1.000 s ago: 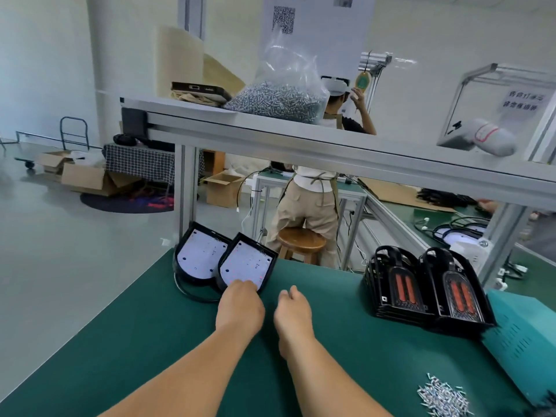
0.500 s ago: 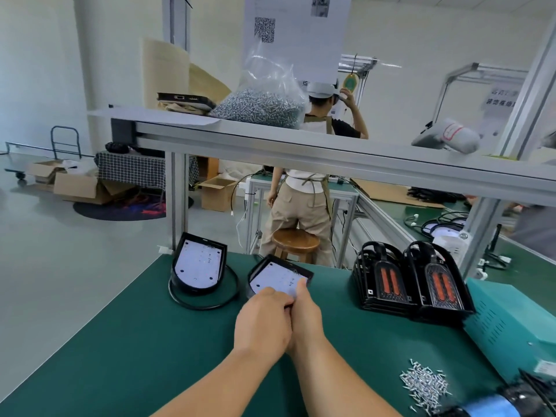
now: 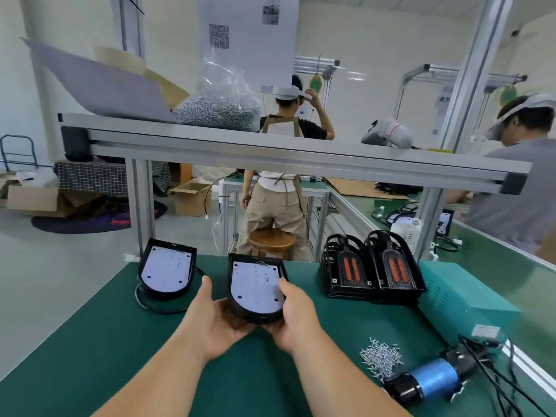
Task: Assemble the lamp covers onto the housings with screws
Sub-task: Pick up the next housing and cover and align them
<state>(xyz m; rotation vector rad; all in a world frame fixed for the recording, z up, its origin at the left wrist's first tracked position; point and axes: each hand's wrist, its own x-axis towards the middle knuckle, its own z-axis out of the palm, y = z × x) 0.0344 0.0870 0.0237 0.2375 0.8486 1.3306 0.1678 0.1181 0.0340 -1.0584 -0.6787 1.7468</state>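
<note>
Where the green table (image 3: 90, 341) lies closest, one lamp housing (image 3: 255, 288) is held by both hands, with its white board turned up. It is cupped from below on its left side by the left hand (image 3: 215, 322), and the thumb is laid up along the edge. Its right side is gripped by the right hand (image 3: 298, 317), with the thumb set on the rim.

A second lamp housing (image 3: 167, 270) is seen further left, well apart, with a black cable (image 3: 156, 309) curled under it. Two stacks of black lamp covers (image 3: 394, 270) with orange parts are stood to the right, just beside a teal box (image 3: 460, 299). A small pile of screws (image 3: 380, 358) is spread near the right edge, just beside a blue electric screwdriver (image 3: 433, 380). A big clear bag of screws (image 3: 219, 108) is kept on the far shelf (image 3: 270, 152) above.
</note>
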